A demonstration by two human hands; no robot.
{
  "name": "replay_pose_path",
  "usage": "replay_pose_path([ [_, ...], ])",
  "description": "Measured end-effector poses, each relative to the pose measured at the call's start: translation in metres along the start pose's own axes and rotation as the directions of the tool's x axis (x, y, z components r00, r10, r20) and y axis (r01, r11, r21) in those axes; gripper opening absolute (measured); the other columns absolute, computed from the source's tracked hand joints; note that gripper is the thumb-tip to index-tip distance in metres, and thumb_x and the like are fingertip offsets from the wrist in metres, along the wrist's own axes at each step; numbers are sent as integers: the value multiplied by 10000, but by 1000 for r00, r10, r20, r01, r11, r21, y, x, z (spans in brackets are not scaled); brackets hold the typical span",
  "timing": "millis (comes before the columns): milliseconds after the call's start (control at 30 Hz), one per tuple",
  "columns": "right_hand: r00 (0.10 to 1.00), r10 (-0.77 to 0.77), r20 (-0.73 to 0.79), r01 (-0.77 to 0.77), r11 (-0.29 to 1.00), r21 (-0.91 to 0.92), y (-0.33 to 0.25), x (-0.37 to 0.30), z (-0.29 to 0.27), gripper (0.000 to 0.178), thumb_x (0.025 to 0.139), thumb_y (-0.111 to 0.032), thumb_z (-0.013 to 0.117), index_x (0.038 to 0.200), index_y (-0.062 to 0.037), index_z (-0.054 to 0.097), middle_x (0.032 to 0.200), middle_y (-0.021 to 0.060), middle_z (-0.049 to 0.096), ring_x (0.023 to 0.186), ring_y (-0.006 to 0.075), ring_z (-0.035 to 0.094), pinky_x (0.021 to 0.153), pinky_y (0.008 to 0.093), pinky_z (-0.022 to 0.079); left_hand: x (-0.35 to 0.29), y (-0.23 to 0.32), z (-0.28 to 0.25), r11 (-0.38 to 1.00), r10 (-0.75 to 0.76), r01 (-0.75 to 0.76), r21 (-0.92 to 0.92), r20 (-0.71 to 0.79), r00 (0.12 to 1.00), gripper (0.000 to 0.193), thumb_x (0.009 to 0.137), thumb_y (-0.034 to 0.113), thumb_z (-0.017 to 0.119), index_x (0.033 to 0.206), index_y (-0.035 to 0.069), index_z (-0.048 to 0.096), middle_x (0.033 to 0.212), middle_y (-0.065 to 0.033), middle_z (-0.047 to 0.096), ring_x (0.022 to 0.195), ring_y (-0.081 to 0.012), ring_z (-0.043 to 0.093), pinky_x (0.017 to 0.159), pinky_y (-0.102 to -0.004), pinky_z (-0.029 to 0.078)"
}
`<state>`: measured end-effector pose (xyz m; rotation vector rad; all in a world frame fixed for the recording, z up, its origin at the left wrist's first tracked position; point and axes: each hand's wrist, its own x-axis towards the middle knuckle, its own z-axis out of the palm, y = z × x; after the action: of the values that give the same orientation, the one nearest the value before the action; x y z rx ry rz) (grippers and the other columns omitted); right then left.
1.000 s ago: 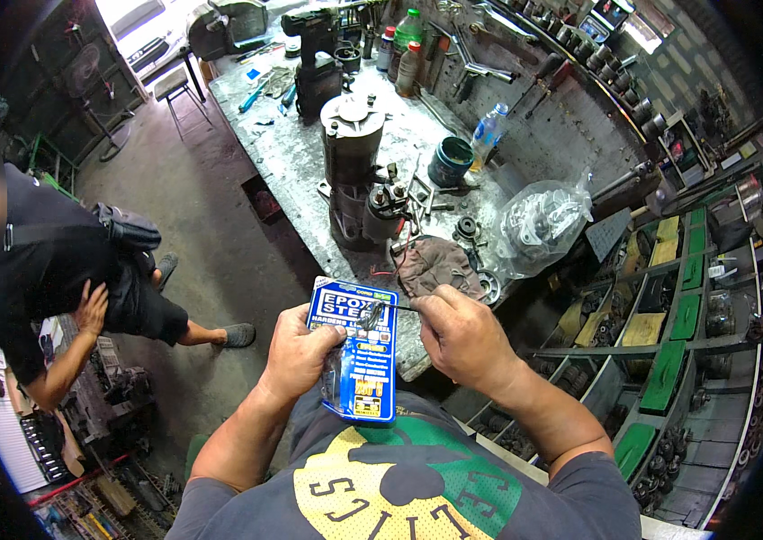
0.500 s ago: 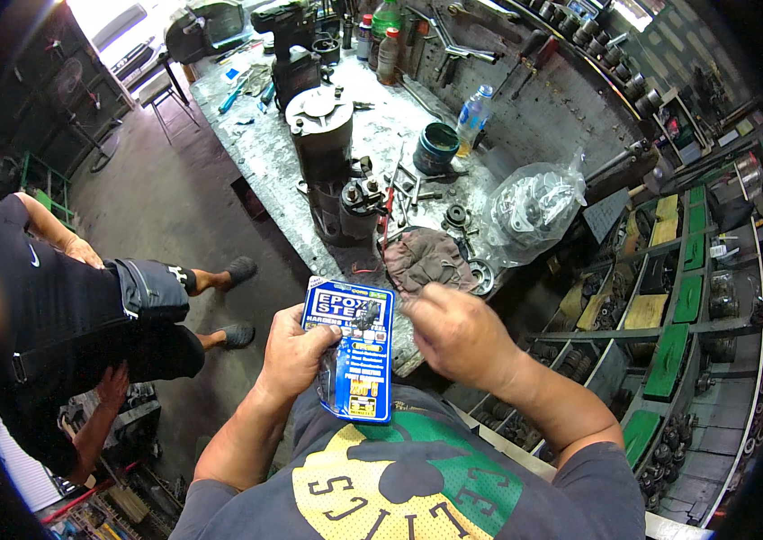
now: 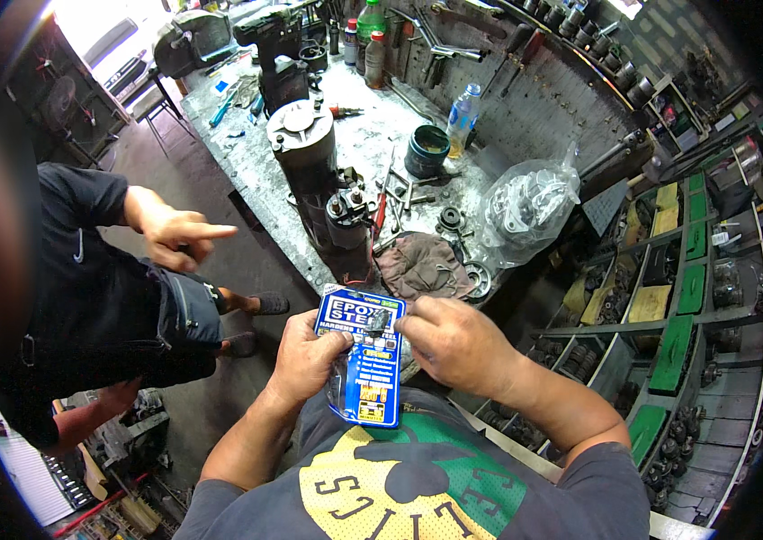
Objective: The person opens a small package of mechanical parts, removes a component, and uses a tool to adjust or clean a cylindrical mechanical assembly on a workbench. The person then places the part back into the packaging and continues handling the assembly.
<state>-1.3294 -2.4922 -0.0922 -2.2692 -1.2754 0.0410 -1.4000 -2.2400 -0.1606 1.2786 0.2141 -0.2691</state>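
My left hand [image 3: 309, 354] grips a blue and white retail packaging card [image 3: 365, 382] by its left side, thumb across the front. A dark smudge or lump [image 3: 380, 322] shows on the card's upper right part. My right hand [image 3: 458, 346] is closed with its fingertips at the card's right edge. What those fingers pinch, if anything, is hidden. Just beyond the card lies a crumpled brownish rag [image 3: 422, 267] on the workbench [image 3: 246, 175]. A dark starter motor [image 3: 309, 175] stands upright behind it, to the left.
On the bench are a red-handled screwdriver [image 3: 381, 205], a dark open tub [image 3: 426, 151], a clear bottle [image 3: 463, 120] and a plastic bag of metal parts [image 3: 527, 211]. Compartmented shelves [image 3: 669, 351] fill the right. A person in black [image 3: 85, 270] stands at left, pointing hand [image 3: 179, 236] extended.
My right hand has come against the card's right edge, and the card has shifted slightly down and right. The other person has leaned closer and raised a pointing hand.
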Motion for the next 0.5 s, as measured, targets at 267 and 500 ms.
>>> replay_pose_path([
  [267, 993, 108, -36, -111, 992, -67, 3, 1, -4, 151, 878, -74, 752, 988, -66, 649, 912, 127, 591, 824, 361, 681, 747, 480, 584, 3, 2, -3, 999, 10, -10, 40, -13, 1000, 249, 943, 56, 642, 1117, -68, 768, 1030, -93, 812, 902, -138, 736, 865, -318, 593],
  [500, 983, 172, -68, -177, 980, -85, 5, 1, 1, 173, 873, -84, 770, 996, -51, 654, 897, 132, 595, 816, 352, 685, 739, 479, 586, 2, 4, -2, 999, 7, -6, 52, -18, 1000, 250, 942, 54, 634, 1117, -65, 768, 1025, -89, 812, 900, -139, 735, 867, -319, 592],
])
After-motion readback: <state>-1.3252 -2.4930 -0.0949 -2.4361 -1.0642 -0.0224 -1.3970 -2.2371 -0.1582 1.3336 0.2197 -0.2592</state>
